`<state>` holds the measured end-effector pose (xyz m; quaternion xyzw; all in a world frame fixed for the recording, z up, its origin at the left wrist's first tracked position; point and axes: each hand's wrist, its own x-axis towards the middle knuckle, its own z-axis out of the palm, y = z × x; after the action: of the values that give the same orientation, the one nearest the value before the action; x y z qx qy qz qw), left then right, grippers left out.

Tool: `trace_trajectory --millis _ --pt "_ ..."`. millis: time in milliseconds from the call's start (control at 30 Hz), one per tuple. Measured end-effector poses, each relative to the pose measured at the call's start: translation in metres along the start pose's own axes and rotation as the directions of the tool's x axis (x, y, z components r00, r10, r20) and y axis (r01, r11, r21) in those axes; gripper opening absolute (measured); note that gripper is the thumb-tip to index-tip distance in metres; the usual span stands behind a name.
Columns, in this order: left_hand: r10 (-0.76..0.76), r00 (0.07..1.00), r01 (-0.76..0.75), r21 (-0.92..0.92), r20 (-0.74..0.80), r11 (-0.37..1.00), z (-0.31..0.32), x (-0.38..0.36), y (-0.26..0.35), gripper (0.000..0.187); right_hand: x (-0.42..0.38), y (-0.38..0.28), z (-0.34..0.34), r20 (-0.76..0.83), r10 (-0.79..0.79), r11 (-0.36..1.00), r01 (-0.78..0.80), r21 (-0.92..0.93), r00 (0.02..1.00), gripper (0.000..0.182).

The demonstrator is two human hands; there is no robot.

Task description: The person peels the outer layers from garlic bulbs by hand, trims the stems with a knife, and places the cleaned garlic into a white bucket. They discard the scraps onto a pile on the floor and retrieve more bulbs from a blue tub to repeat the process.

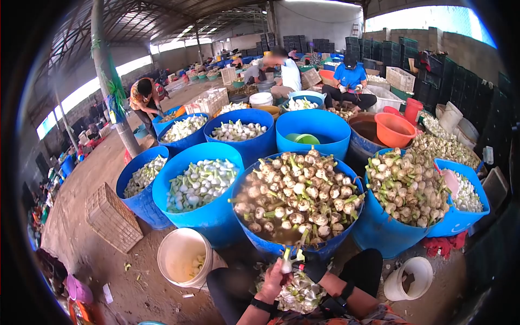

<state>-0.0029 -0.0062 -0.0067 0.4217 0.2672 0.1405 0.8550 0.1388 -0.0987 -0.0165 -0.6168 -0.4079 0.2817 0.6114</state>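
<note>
My left hand (274,279) is closed on a pale bulb (287,262) with a green stem, held over my lap. Close against it on the right, my right hand (312,266) wears a dark glove; what its fingers hold, if anything, is hidden. White trimmed pieces (299,295) lie between my knees below both hands. Just ahead stands a blue tub (254,239) heaped with brown, muddy bulbs (303,189) in murky water.
A white bucket (174,254) stands left of my knee and another white bucket (420,273) to the right. More blue tubs (216,216) of bulbs flank the near one. A wicker crate (114,216) sits at left. Several people work farther back, one in a blue shirt (349,77).
</note>
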Motion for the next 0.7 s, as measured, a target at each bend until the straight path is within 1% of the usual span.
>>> trace_trajectory --millis 33,67,100,133,167,200,233,300,333,367,400,433,467,533,600,667,700 --pt "0.14 0.984 -0.14 0.008 -0.113 0.99 0.008 -0.002 -0.003 0.042 0.0 -0.001 0.002 0.001 0.001 1.0 -0.001 -0.003 1.0 0.023" --pt "0.139 0.984 -0.14 0.004 -0.113 0.99 0.01 0.001 -0.009 0.042 -0.001 0.0 0.004 -0.025 -0.026 0.991 0.023 -0.132 0.999 0.024" --pt "0.326 0.932 -0.3 0.164 -0.161 0.94 0.014 0.003 -0.009 0.044 -0.002 -0.004 0.006 -0.047 -0.057 0.965 0.043 -0.259 0.997 0.024" --pt "0.503 0.846 -0.431 0.328 -0.178 0.841 0.017 0.002 -0.009 0.05 -0.003 -0.007 0.008 -0.047 -0.052 0.965 0.038 -0.259 0.998 0.024" --pt "0.386 0.898 -0.337 0.234 -0.212 0.912 0.015 -0.003 -0.006 0.053 -0.003 -0.011 0.009 -0.045 -0.086 0.948 0.068 -0.312 0.995 0.024" --pt "0.382 0.899 -0.333 0.235 -0.213 0.913 0.014 -0.007 -0.001 0.053 -0.001 -0.017 0.011 -0.043 -0.121 0.927 0.097 -0.363 0.992 0.023" --pt "0.329 0.927 -0.294 0.196 -0.182 0.935 0.013 -0.01 0.002 0.052 0.002 -0.019 0.013 -0.04 -0.11 0.894 0.081 -0.441 0.993 0.019" --pt "0.228 0.967 -0.215 0.114 -0.111 0.97 0.016 -0.017 0.013 0.05 0.01 -0.013 0.014 -0.045 -0.133 0.893 0.1 -0.438 0.99 0.019" --pt "0.222 0.968 -0.21 0.115 -0.113 0.971 0.014 -0.018 0.016 0.05 0.014 -0.01 0.014 -0.047 -0.158 0.892 0.122 -0.436 0.986 0.018" --pt "0.199 0.98 -0.197 0.057 -0.029 0.979 0.012 -0.021 0.018 0.05 0.018 -0.007 0.014 -0.065 -0.214 0.864 0.158 -0.479 0.975 0.02" --pt "0.178 0.982 -0.178 -0.001 0.058 0.984 0.012 -0.022 0.02 0.05 0.021 -0.011 0.012 -0.066 -0.206 0.866 0.15 -0.477 0.976 0.02" --pt "0.157 0.986 -0.159 0.025 0.06 0.987 0.017 -0.027 0.024 0.046 0.025 -0.015 0.01 -0.077 -0.187 0.857 0.124 -0.5 0.979 0.021" --pt "0.142 0.989 -0.143 0.024 0.051 0.989 0.015 -0.024 0.024 0.046 0.027 -0.019 0.009 -0.088 -0.162 0.849 0.094 -0.52 0.983 0.022" --pt "0.088 0.982 -0.062 -0.155 0.168 0.986 0.006 -0.021 0.017 0.045 0.028 -0.008 0.009 -0.12 -0.237 0.831 0.137 -0.54 0.964 0.023" --pt "0.189 0.958 -0.128 -0.268 0.217 0.955 0.017 -0.032 0.024 0.047 0.026 -0.013 0.001 -0.115 -0.125 0.793 0.029 -0.609 0.985 0.024" --pt "0.19 0.959 -0.136 -0.246 0.209 0.96 0.022 -0.037 0.026 0.049 0.025 -0.008 -0.003 -0.262 -0.051 0.837 -0.102 -0.538 0.964 0.026" --pt "0.207 0.965 -0.163 -0.247 0.163 0.955 0.021 -0.036 0.023 0.049 0.024 -0.012 -0.009 -0.103 -0.019 0.784 -0.049 -0.618 0.994 0.028"
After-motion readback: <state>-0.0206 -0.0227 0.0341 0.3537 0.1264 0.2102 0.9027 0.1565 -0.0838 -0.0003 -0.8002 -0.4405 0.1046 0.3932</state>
